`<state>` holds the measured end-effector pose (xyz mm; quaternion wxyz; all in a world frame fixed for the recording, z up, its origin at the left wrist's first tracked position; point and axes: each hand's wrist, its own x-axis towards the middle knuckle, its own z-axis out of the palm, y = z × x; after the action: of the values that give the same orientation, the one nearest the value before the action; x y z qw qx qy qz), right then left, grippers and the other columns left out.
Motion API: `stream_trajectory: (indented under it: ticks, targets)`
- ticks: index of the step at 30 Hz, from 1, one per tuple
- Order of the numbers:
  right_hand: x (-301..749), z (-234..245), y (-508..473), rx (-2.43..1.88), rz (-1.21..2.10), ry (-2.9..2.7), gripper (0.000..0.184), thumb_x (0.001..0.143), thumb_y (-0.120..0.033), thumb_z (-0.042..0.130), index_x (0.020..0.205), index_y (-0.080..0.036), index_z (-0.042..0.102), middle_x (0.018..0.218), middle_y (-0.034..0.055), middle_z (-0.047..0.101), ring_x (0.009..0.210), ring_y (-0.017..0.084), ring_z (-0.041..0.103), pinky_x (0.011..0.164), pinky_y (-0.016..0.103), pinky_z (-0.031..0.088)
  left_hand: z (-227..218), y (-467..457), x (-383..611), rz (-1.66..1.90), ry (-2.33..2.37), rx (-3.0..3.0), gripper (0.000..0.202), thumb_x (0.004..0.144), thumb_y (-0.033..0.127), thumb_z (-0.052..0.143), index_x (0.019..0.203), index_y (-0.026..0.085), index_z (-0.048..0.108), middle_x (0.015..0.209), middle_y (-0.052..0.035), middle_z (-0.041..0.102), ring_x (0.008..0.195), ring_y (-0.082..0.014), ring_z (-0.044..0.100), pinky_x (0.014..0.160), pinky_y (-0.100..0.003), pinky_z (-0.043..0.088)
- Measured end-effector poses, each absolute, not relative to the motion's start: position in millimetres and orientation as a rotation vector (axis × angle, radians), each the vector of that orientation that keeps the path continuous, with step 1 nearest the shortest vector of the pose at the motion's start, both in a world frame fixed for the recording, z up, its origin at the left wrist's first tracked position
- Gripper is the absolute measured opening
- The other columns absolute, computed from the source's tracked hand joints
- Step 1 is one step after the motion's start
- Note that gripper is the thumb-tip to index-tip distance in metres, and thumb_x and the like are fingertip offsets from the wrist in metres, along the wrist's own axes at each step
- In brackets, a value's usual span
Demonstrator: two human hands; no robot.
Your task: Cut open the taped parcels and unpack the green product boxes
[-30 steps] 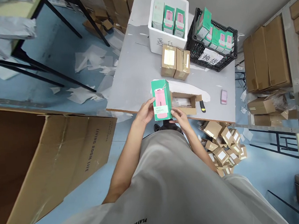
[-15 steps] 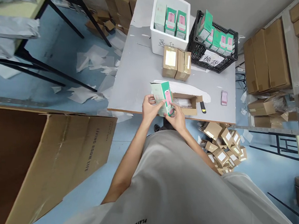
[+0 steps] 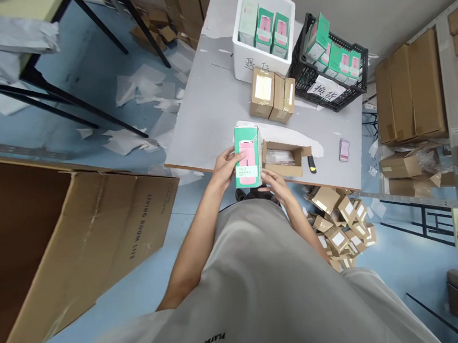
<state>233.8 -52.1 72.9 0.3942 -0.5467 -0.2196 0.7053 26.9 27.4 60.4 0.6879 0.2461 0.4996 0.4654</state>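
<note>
A green carton with a pink picture (image 3: 247, 157) is held over the table's near edge, its printed front turned up. My left hand (image 3: 225, 167) grips its left side, with the thumb across the front. At its lower right edge, my right hand (image 3: 276, 184) has its fingertips on the carton. Just right of the carton lies an opened brown cardboard box (image 3: 306, 151) with a clear-wrapped pale item (image 3: 281, 156) inside. A black and yellow box cutter (image 3: 311, 164) lies beside that box.
Two taped brown boxes (image 3: 273, 95) stand behind. Farther back are a white bin (image 3: 263, 64) and a black crate (image 3: 349, 98), both holding green cartons. Small boxes (image 3: 339, 231) are heaped on the floor at right. A large carton (image 3: 138, 214) stands at left.
The green carton has been turned so its pink-pictured front faces up, and it has shifted slightly left. My right hand has moved to its lower right edge.
</note>
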Motion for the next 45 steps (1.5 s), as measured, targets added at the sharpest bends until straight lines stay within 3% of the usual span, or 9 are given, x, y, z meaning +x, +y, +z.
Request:
stream_trajectory:
  ticks: [7,13,19,21,26,32,35,38,45]
  targets:
    - [234.0,75.7,-41.8,-1.508,1.662,-0.779,0.075,0.072,-0.051,0.111,0.137,-0.027,0.081,0.134,0.0071,0.087,0.119,0.024,0.084,0.08,0.027,0.075,52.6,32.8,24.8,1.124,1.236,0.621,0.094,0.058,0.049,0.115,0.139,0.023,0.076,0.136,-0.0158,0.086,0.128,-0.0356,0.083,0.105,-0.042,0.069]
    - [229.2,67.3,-45.4,-1.452,1.644,-0.81,0.083,0.071,-0.056,0.109,0.143,-0.029,0.077,0.143,0.0092,0.083,0.129,0.029,0.082,0.085,0.033,0.077,58.4,33.6,24.9,1.149,1.136,0.654,0.089,0.064,0.067,0.111,0.135,0.026,0.077,0.138,-0.0131,0.085,0.137,-0.0333,0.079,0.113,-0.04,0.064]
    - [223.8,58.0,-47.3,-1.512,1.451,-0.969,0.105,0.065,-0.062,0.111,0.157,-0.029,0.072,0.172,0.0169,0.068,0.16,0.037,0.065,0.112,0.046,0.074,77.0,31.7,24.0,1.15,1.092,0.665,0.075,0.081,0.091,0.091,0.115,0.026,0.074,0.117,-0.0093,0.084,0.124,-0.0314,0.08,0.103,-0.037,0.062]
    - [220.4,55.9,-49.6,-1.511,1.421,-1.004,0.109,0.067,-0.066,0.108,0.162,-0.029,0.068,0.18,0.0178,0.062,0.168,0.038,0.058,0.11,0.047,0.075,82.9,31.1,22.6,1.141,1.096,0.668,0.07,0.083,0.088,0.089,0.111,0.025,0.073,0.111,-0.0085,0.082,0.117,-0.0312,0.079,0.097,-0.037,0.061]
    - [218.9,55.4,-58.3,-1.536,1.394,-1.036,0.109,0.072,-0.065,0.105,0.167,-0.029,0.065,0.185,0.0174,0.057,0.172,0.038,0.054,0.101,0.043,0.077,88.7,30.0,17.8,1.129,1.117,0.645,0.049,0.076,0.058,0.09,0.109,0.025,0.071,0.108,-0.0064,0.078,0.11,-0.0302,0.074,0.092,-0.036,0.058]
    - [226.4,57.0,-64.1,-1.556,1.465,-0.986,0.107,0.064,-0.056,0.112,0.16,-0.028,0.071,0.16,0.015,0.076,0.154,0.036,0.07,0.109,0.044,0.075,82.4,34.8,15.6,1.245,1.203,0.656,0.05,0.08,0.052,0.088,0.122,0.031,0.071,0.122,-0.006,0.078,0.121,-0.0295,0.075,0.098,-0.036,0.059]
    - [225.4,59.7,-64.4,-1.532,1.573,-0.895,0.098,0.064,-0.058,0.112,0.15,-0.029,0.075,0.135,0.0089,0.084,0.129,0.03,0.081,0.095,0.039,0.078,74.2,43.5,11.3,1.305,1.278,0.752,0.041,0.085,0.058,0.09,0.109,0.029,0.073,0.121,-0.0069,0.078,0.121,-0.0275,0.072,0.102,-0.033,0.058]
    - [222.1,66.0,-63.6,-1.483,1.638,-0.838,0.074,0.074,-0.064,0.105,0.133,-0.029,0.077,0.118,0.0044,0.086,0.108,0.025,0.084,0.08,0.034,0.078,66.3,52.6,6.4,1.226,1.292,0.773,0.039,0.086,0.059,0.093,0.099,0.026,0.076,0.105,-0.005,0.074,0.105,-0.0247,0.069,0.093,-0.032,0.056]
    - [220.4,71.9,-65.0,-1.42,1.68,-0.741,0.061,0.076,-0.059,0.104,0.12,-0.029,0.076,0.107,0.0007,0.086,0.101,0.023,0.084,0.076,0.032,0.078,69.3,62.4,8.0,1.205,1.27,0.833,0.035,0.091,0.056,0.094,0.095,0.025,0.078,0.099,-0.0041,0.073,0.099,-0.0241,0.067,0.089,-0.031,0.053]
